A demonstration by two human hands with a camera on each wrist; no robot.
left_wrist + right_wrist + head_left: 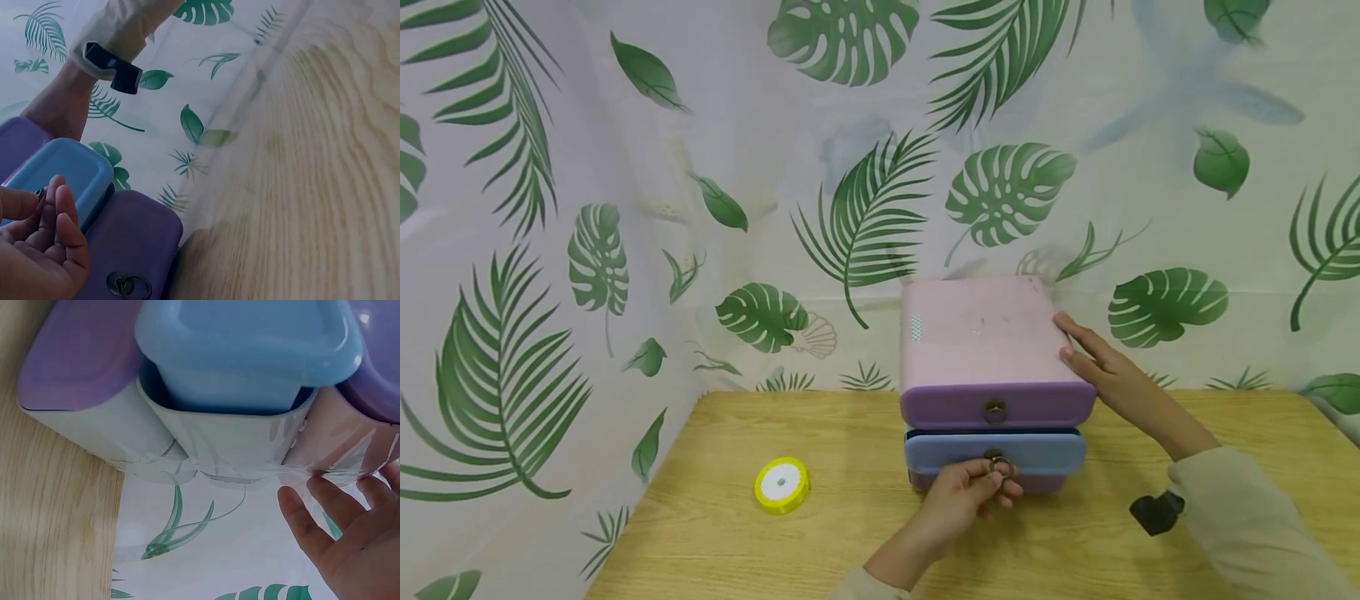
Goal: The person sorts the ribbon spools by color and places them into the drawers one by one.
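A small stacked drawer unit has a pink top (977, 325), a purple upper drawer (947, 407), a blue middle drawer (1045, 454) and a purple bottom drawer (134, 237). My left hand (951, 504) pinches the dark ring pull (1000, 465) on the blue drawer between thumb and fingers. That drawer sticks out of its housing, with a gap behind its front in the right wrist view. Fingers fairly straight, my right hand (1108, 375) rests against the right side of the pink top section. The purple drawers are pushed in.
Left of the unit, a yellow ribbon spool (782, 485) with a white centre lies on the wooden table (715, 550). A leaf-print cloth (880, 108) hangs behind. My right wrist wears a black device (1156, 512).
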